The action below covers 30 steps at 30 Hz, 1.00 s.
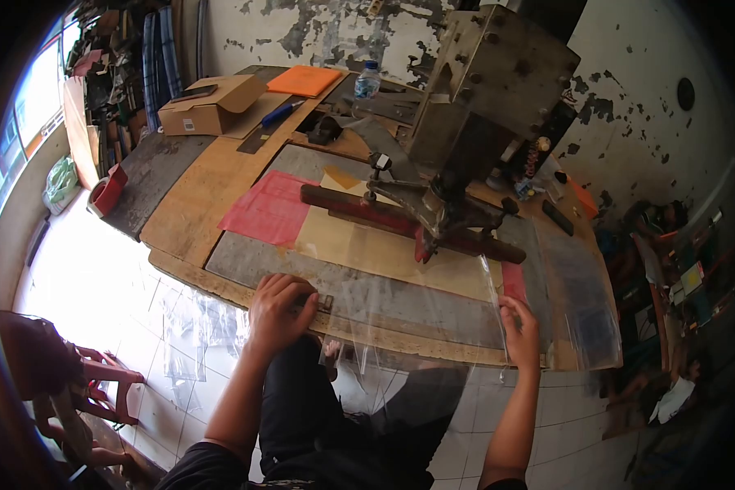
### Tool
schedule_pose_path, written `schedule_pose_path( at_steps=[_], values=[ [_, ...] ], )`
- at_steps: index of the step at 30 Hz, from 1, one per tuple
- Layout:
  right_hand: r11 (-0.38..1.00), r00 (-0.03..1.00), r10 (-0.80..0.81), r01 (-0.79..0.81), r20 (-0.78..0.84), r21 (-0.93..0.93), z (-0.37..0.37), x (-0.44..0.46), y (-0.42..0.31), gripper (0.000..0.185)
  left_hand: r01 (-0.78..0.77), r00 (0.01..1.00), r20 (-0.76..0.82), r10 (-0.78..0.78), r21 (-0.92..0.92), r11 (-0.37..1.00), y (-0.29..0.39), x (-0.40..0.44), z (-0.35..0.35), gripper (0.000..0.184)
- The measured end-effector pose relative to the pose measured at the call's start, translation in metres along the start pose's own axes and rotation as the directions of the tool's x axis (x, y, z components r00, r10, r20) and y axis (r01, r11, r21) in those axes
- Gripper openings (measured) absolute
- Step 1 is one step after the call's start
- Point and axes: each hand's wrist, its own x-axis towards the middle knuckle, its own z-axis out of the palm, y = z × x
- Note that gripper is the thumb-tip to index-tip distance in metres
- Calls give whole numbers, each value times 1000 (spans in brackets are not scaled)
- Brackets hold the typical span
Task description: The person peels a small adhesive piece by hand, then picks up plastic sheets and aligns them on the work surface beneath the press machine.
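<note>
A clear plastic sheet [433, 327] hangs over the front edge of the worktable, under the bar of a heavy press [498, 90]. My right hand [521, 328] pinches the sheet's right side between thumb and fingers. At the table's front edge, my left hand [279, 314] is closed with its fingers curled; what lies in them, if anything, is hidden. Just right of it sits a small metal piece [326, 303]. Beneath the press bar [351, 204], yellowish paper [359, 241] and pink-red sheeting [268, 208] lie on the grey bed plate [245, 255].
A cardboard box [198, 110], an orange pad [304, 79], a blue-handled tool [279, 113] and a water bottle [367, 80] stand at the back. Red tape [108, 192] sits at the left corner. Clear sheets [588, 314] lie at right. Another person [65, 416] is at lower left.
</note>
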Motion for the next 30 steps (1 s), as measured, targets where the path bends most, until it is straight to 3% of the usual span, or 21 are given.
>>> schedule_pose_path(
  at_steps=[3, 5, 9, 11, 14, 23, 30],
  values=[
    [1000, 997, 12, -13, 71, 13, 7, 16, -5, 30, 1, 1000, 8, -1, 2, 1000, -1, -1, 2, 8],
    [988, 969, 122, -139, 213, 66, 8, 29, -4, 32, 13, 1000, 13, -13, 10, 1000, -1, 0, 2, 8],
    [982, 964, 139, -164, 227, 92, 20, 46, 19, 35, 18, 1000, 19, -18, -1, 1000, -1, -1, 0, 9],
    [919, 948, 169, -250, 268, 305, 24, 52, 28, 48, 15, 1000, 26, -14, -4, 1000, 0, 0, 0, 9],
    [894, 937, 187, -287, 295, 344, 19, 47, -1, 49, 18, 999, 30, -18, -3, 1000, 0, -1, 0, 8],
    [850, 989, 54, -119, 141, 513, 19, -9, -3, 25, 95, 991, 101, -90, -52, 994, -6, 2, -1, 10],
    [776, 983, 145, -186, 116, 603, 10, -43, 1, 23, 191, 969, 165, -182, -44, 981, 0, 36, -5, 21]
  ],
)
